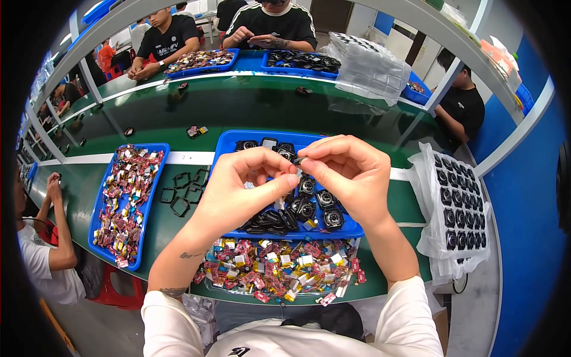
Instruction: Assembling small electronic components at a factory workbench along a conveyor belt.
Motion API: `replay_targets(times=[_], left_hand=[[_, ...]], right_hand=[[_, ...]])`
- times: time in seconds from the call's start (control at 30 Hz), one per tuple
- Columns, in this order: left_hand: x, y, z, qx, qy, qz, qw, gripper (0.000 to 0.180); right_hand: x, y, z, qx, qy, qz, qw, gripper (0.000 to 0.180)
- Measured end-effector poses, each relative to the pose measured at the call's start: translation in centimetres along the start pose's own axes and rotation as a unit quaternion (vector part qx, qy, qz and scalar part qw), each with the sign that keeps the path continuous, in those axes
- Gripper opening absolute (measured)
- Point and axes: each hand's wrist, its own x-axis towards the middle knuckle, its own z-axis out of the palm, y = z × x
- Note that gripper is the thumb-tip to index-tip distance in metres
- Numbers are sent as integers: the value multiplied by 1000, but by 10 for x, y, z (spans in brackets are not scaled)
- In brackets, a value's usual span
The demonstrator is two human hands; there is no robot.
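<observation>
My left hand (253,184) and my right hand (351,172) meet over a blue tray (223,146), thumbs and index fingers pinched. A small dark part (298,160) shows at the right fingertips; fingers hide most of it. The left pinch lies close beside it, and what is in it I cannot make out. Under my hands the tray holds black watch cases (306,209) with round backs, some piled together. In front of the tray, nearest me, spreads a heap of small red, white and yellow electronic pieces (285,268).
Left stands a blue tray (143,250) of similar pieces, beside several black square frames (181,193). A white tray (452,202) holds rows of watch cases at right. Beyond the green conveyor belt (250,107), people sit by more trays. A metal shelf frame (53,140) borders the bench.
</observation>
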Motion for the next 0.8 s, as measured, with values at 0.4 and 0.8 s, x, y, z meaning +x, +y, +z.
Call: replay_targets(times=[0.4, 0.8], left_hand=[[3, 0, -6, -33, 5, 50, 998, 11], [-7, 9, -5, -59, -62, 28, 996, 12]], right_hand=[[6, 5, -11, 157, -64, 105, 980, 14], [4, 11, -12, 115, -58, 116, 985, 11]])
